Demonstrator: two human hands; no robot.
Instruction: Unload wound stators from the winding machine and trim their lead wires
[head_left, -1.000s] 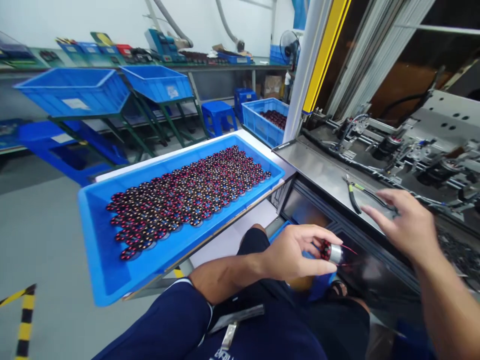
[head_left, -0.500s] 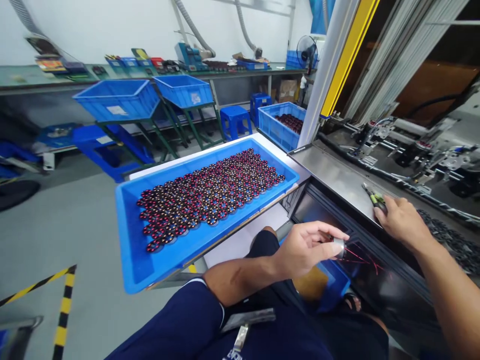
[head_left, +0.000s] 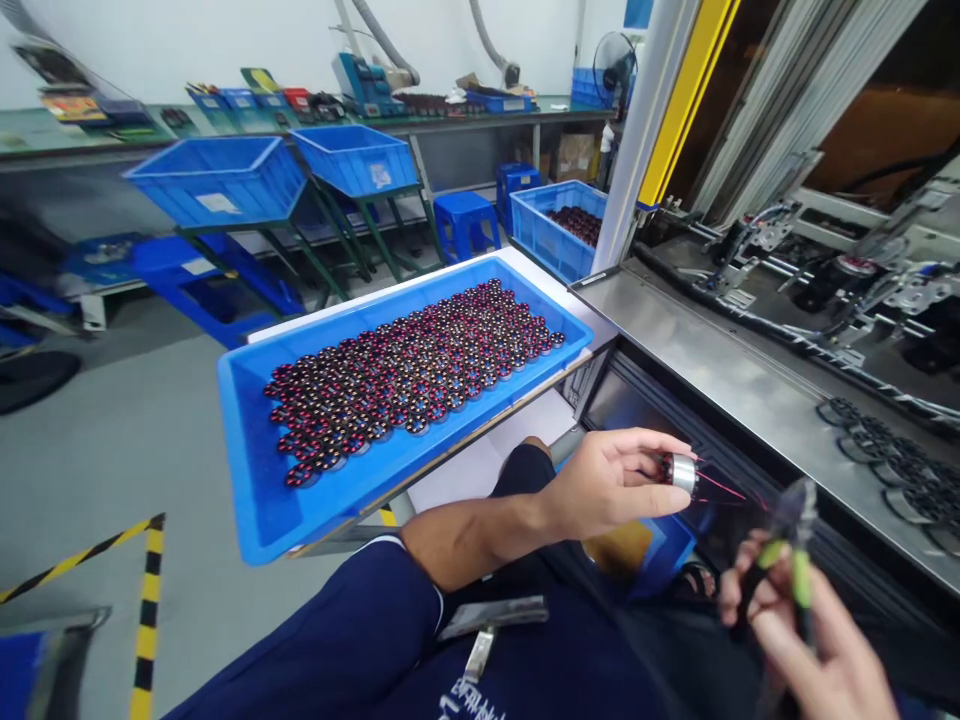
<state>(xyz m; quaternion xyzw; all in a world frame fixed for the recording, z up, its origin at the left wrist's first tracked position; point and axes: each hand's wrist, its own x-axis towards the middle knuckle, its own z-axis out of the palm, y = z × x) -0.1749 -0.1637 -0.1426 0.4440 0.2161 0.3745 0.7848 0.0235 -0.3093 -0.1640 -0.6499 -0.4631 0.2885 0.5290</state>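
Observation:
My left hand is closed on a motor stator, a silvery ring with coils inside, gripped between thumb and fingers above my lap. Thin red wires trail from it to the right. My right hand holds pliers with green and black handles, the jaws pointing up and slightly blurred. The pliers are apart from the stator, to its lower right. On my left lies a blue tray with many similar stators in rows, their coils red and copper.
To the right, a metal machine ledge carries dark ring-shaped parts. Behind it stand machine mechanisms and a yellow post. Blue crates, a blue stool and a long workbench fill the back.
My right hand has lifted the pliers off the metal ledge and brought them down toward my lap. My left hand still holds the stator in nearly the same place. The view has shifted slightly.

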